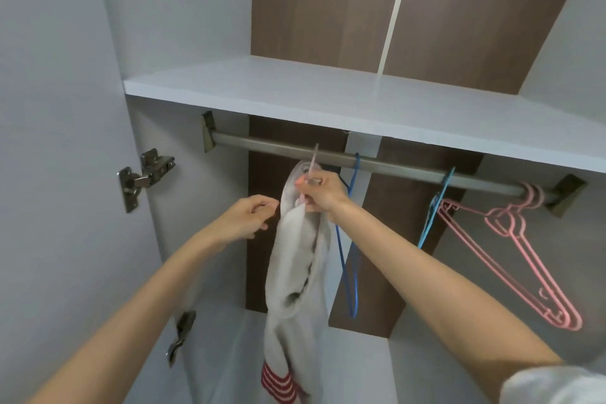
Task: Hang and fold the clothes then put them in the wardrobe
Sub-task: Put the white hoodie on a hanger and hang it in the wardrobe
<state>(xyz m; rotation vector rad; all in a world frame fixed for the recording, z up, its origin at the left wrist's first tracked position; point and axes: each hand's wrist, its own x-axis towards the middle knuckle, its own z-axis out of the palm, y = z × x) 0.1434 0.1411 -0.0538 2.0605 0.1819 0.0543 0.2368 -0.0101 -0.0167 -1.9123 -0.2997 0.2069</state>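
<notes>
Inside the wardrobe [311, 10], a pale garment [295, 272] with red stripes at its lower end is held up just below the rail [269, 143], near the rail's middle. The neck of its light pink hanger [314, 159] is gripped by the right hand [323, 193], whose fingers are clenched round it together with the top of the cloth. The hook crosses the front of the rail; whether it is seated over it cannot be told. The left hand [249, 216] is held just beside the garment, its fingers [267, 203] curled – whether cloth is pinched cannot be told. On the rail to the right hang a dark blue hanger [354, 305], a light blue hanger [436, 207] and – at the right end – pink hangers [510, 218]. A white shelf [295, 88] lies above the rail.
</notes>
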